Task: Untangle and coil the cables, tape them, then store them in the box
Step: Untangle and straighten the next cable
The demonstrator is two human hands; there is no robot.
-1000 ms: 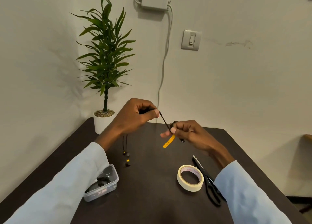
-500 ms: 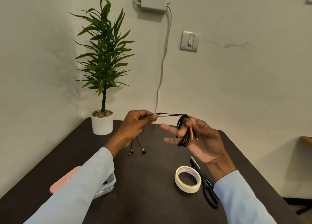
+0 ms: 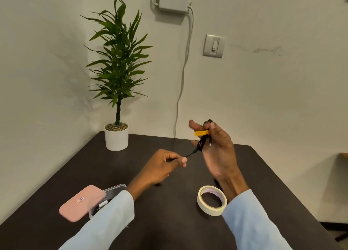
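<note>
Cable: thin, black, looped in the right hand, yellow tie on it.
Left hand: grip pinches the cable's loose end.
Tape: round paper ring on the dark desk.
Box: clear plastic, pink lid leaning on it, left sleeve partly covers it.

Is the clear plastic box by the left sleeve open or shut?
Open: its pink lid lies off to the side, leaning on the clear plastic box, exposing the inside.

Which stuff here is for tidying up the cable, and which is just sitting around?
For the job:
black cable, coiled in the right hand, end pinched by the left hand
tape roll
clear box with its pink lid

Just there:
potted plant
wall switch
white adapter
</note>
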